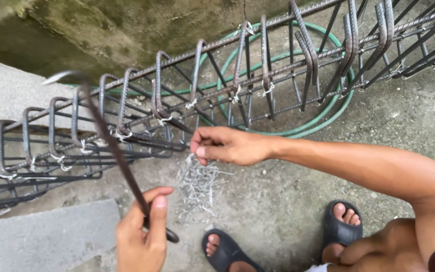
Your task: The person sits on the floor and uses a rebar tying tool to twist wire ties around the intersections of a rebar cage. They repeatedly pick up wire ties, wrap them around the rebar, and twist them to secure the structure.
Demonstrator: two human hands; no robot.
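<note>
1. Left hand [142,239]: grip clenched round a dark, bent hook tool [119,156], whose blurred tip rises toward the rebar cage [177,106].
2. Right hand [225,145]: fingers pinched on thin tie wires [197,184], pale grey, short, lying in a loose heap on the concrete floor [288,201] just below the cage.
3. A green hose [328,108] coils behind the cage.

Bare forearms without sleeves, left hand [139,236] and right hand [225,146] ungloved, black open-toed sandals [341,229] on both feet, bare knees, dark shorts' edge at the frame corner
</note>
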